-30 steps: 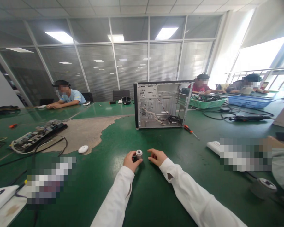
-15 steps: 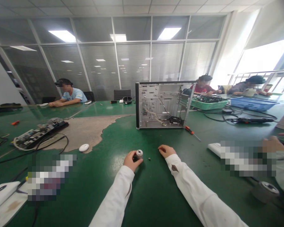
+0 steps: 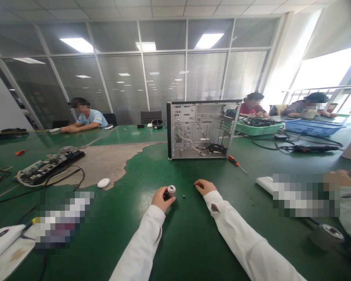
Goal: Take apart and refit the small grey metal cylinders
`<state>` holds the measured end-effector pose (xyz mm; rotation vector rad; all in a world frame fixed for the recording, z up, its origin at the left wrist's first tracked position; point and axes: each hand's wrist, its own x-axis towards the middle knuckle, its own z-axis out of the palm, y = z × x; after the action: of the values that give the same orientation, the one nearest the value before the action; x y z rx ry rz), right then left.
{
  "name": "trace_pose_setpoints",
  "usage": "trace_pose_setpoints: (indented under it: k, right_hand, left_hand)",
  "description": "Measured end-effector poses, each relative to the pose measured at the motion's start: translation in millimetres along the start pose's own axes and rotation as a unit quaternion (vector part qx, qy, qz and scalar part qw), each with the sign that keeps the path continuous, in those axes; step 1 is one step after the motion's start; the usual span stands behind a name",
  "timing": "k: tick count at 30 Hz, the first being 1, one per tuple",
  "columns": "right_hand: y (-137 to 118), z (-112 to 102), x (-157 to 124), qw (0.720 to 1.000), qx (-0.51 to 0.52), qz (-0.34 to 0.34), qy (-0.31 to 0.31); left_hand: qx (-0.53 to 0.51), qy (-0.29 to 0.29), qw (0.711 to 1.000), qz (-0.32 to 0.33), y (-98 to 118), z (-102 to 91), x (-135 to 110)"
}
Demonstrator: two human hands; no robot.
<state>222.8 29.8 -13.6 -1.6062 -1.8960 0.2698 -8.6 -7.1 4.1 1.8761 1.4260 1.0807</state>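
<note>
My left hand point(image 3: 161, 198) is closed around a small grey cylindrical part point(image 3: 171, 190) that stands on the green table point(image 3: 193, 234). A tiny dark piece, perhaps a screw point(image 3: 184, 196), lies on the table just right of the cylinder. My right hand point(image 3: 204, 186) rests on the table a little further right, fingers curled loosely, with nothing visible in it. Both arms wear white sleeves. An open computer case point(image 3: 200, 129) stands upright behind the hands, its inside facing me.
A red-handled screwdriver point(image 3: 236, 162) lies right of the case. A circuit board with cables point(image 3: 46, 166) and a white disc point(image 3: 103, 182) lie at left. A co-worker's hand point(image 3: 337, 178) rests at the right edge. Baskets point(image 3: 310, 125) and seated people are at the back.
My right hand has moved away from the cylinder to the right, leaving the tiny dark piece on the table between the hands. My left hand has stayed on the cylinder.
</note>
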Motion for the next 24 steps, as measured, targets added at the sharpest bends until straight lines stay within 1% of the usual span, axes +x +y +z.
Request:
trace_pose_setpoints:
  k: [15, 19, 24]
  right_hand:
    - [-2.0, -1.1, 0.6, 0.999, -0.002, 0.012, -0.031]
    - [-6.0, 0.6, -0.6, 0.999, -0.002, 0.0, -0.045]
    - [-17.4, 3.0, -6.0, 0.998, 0.002, -0.027, -0.06]
  left_hand:
    - [0.015, -0.011, 1.0, 0.004, 2.9, -2.3, -0.9]
    - [0.016, -0.012, 1.0, 0.002, 5.1, -2.8, -1.7]
    - [0.012, -0.002, 1.0, -0.008, 9.7, -3.3, -3.2]
